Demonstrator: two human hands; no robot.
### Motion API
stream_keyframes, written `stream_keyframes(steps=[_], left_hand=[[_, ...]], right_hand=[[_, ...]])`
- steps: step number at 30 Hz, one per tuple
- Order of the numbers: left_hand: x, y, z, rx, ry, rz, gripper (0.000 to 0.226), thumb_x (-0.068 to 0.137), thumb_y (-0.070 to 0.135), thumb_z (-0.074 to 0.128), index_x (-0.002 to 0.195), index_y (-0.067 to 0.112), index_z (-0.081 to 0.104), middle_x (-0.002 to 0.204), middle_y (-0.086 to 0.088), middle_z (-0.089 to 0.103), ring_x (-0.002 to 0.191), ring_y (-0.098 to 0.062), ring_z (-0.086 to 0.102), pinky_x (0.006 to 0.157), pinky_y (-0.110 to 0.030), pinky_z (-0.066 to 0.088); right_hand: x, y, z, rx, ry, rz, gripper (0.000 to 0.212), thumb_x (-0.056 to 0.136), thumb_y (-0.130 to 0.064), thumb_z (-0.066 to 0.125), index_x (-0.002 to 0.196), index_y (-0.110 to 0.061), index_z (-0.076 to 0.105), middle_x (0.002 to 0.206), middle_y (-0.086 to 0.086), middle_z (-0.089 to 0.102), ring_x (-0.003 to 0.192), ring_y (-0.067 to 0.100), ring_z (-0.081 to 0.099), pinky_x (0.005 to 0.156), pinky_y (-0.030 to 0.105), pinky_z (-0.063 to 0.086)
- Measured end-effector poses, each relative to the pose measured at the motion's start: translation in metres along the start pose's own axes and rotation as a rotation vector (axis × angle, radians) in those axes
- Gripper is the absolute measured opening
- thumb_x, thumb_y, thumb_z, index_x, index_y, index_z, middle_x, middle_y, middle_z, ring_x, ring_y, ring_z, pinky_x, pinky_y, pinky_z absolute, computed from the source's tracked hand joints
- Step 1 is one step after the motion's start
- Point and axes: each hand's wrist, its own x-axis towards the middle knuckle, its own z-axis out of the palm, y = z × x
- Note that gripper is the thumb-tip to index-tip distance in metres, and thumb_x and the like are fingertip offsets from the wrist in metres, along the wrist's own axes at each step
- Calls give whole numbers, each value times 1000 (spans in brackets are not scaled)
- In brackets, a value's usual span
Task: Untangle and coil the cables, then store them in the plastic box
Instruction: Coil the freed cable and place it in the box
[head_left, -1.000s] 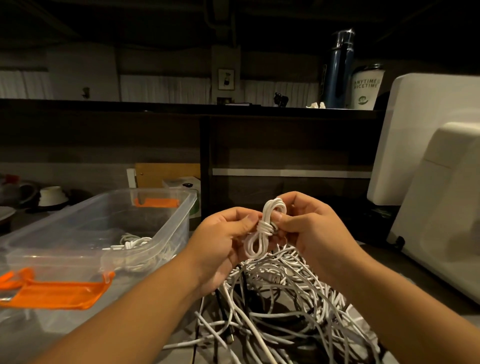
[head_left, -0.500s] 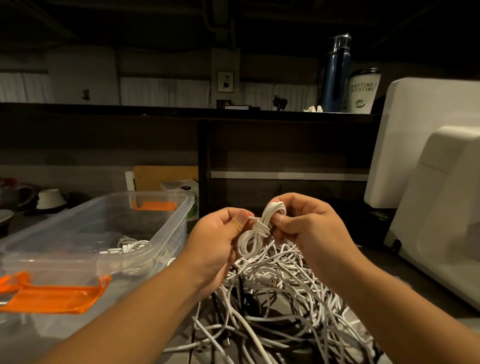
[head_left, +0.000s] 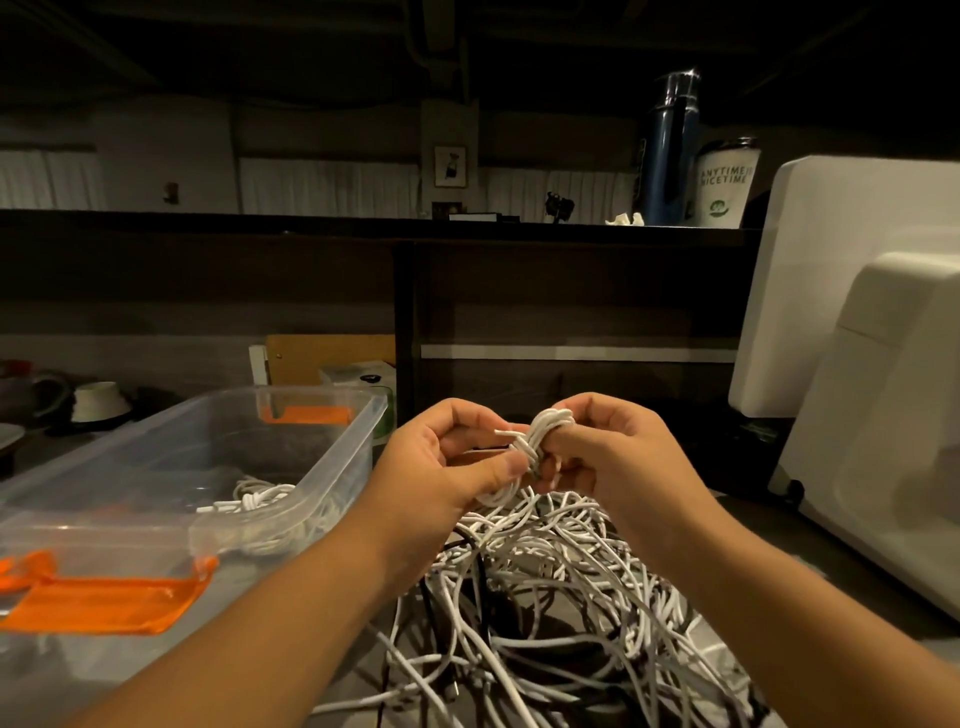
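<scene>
A small white cable coil (head_left: 540, 441) is held up between both hands above the table. My left hand (head_left: 441, 467) pinches its wrapped middle with thumb and fingers, and a short cable end sticks out toward it. My right hand (head_left: 618, 457) grips the coil's upper loops from the right. Below them lies a tangled pile of white and dark cables (head_left: 550, 587). The clear plastic box (head_left: 332, 467) with orange latches stands at the left. A coiled white cable (head_left: 254, 499) lies inside it.
A large white device (head_left: 852, 374) fills the right side, close to my right arm. A dark shelf at the back carries a blue bottle (head_left: 670, 150) and a white cup (head_left: 727, 182). Bowls (head_left: 98, 400) sit at the far left behind the box.
The coil has tilted and sunk lower between my hands. My left thumb has shifted onto its wrapped middle, and a cable end now pokes out to the left.
</scene>
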Motion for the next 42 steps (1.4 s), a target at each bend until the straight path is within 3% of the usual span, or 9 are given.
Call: stream_keyframes(steps=[6,13,18,21,24,28,34,38,42], left_hand=[[1,-3,-2,27,47,9,22,82,-6,70,98,7,64,100,-12,77,89,-28,74,79,-41,59],[-2,-5,-4,143,50,35,33,82,-8,73,108,10,66,98,-8,78,95,-21,75,81,-31,60],[-1,-4,-5,199,92,12,41,79,-2,80,112,15,63,103,-1,77,94,-20,75,84,-36,60],[1,-8,-7,242,138,-31,39,77,4,83,108,15,63,101,0,77,92,-21,75,84,-40,61],[2,-10,-7,274,188,-45,36,77,10,85,105,15,63,98,0,77,89,-20,75,72,-31,59],[5,-12,-2,94,237,-124,30,82,7,79,106,4,60,97,-15,73,78,-24,75,68,-32,62],[17,-5,5,-63,342,-157,21,87,-4,72,105,3,65,94,-16,76,72,-21,74,72,-30,63],[28,11,12,-55,373,-143,23,85,-7,73,103,4,64,100,-18,74,81,-25,74,68,-28,61],[34,37,13,-1,359,-112,24,85,-6,74,103,6,64,104,-18,71,88,-26,75,75,-30,61]], right_hand=[[1,0,-4,-8,-76,62,6,91,4,65,96,7,66,78,19,68,67,25,65,62,28,56],[1,3,-5,-94,-121,76,8,90,3,67,94,5,62,77,18,67,66,24,62,70,36,57],[4,14,-1,-151,-51,97,8,89,5,64,95,-1,62,75,14,68,66,22,64,68,36,58],[7,16,0,-191,-26,71,16,88,1,68,101,-7,65,88,18,72,72,24,68,70,36,61],[9,16,-3,-174,10,39,6,94,-9,66,100,-6,67,90,17,74,74,27,70,71,39,63],[11,17,-8,-134,110,29,6,97,-8,64,97,-3,67,88,16,74,73,28,71,75,45,64],[12,12,-5,-68,166,19,7,97,-8,63,99,-2,66,94,21,72,80,33,73,71,38,64],[17,-5,-4,36,231,6,15,98,-15,64,102,-1,69,92,20,74,80,29,75,77,42,64],[19,-25,-4,20,254,9,12,99,-16,64,102,-5,69,95,15,75,86,28,76,80,40,64]])
